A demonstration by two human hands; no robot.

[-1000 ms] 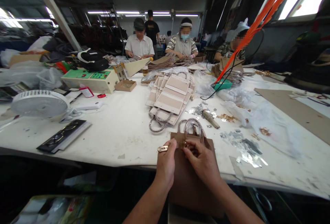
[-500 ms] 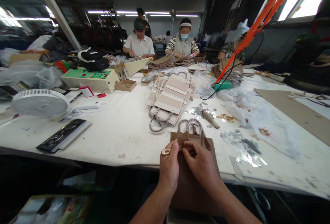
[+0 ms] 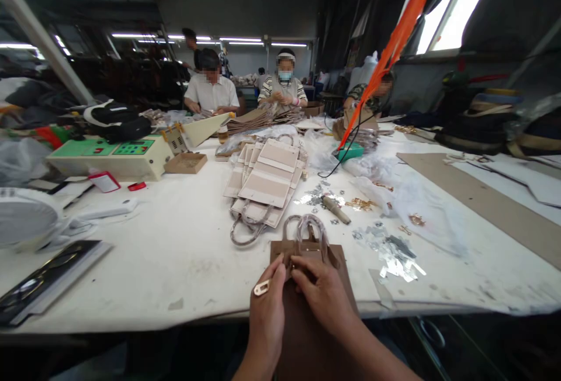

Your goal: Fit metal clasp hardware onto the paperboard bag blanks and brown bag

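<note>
A brown handbag (image 3: 298,325) hangs over the table's near edge, its two plastic-wrapped handles (image 3: 312,226) standing up. My left hand (image 3: 268,314) is closed on a brown strap at the bag's upper front. A gold metal plate (image 3: 262,288) on that strap sticks out to the left of the hand. My right hand (image 3: 324,290) pinches at the same spot, thumb and forefinger on a small gold-coloured fitting, mostly hidden by the fingertips. Both hands' fingertips nearly meet there.
Beyond the bag lies a stack of beige bag panels (image 3: 267,173). Silver metal plates (image 3: 397,249), gold fittings (image 3: 362,204) and a wrapped tool-like stick (image 3: 336,210) lie to the right. An orange wrapped cord (image 3: 372,86) slants down. Co-workers sit across the table.
The view has turned rightward and shifted, so the table things appear farther left. Both hands stay at the same place on the bag, with little change in grip.
</note>
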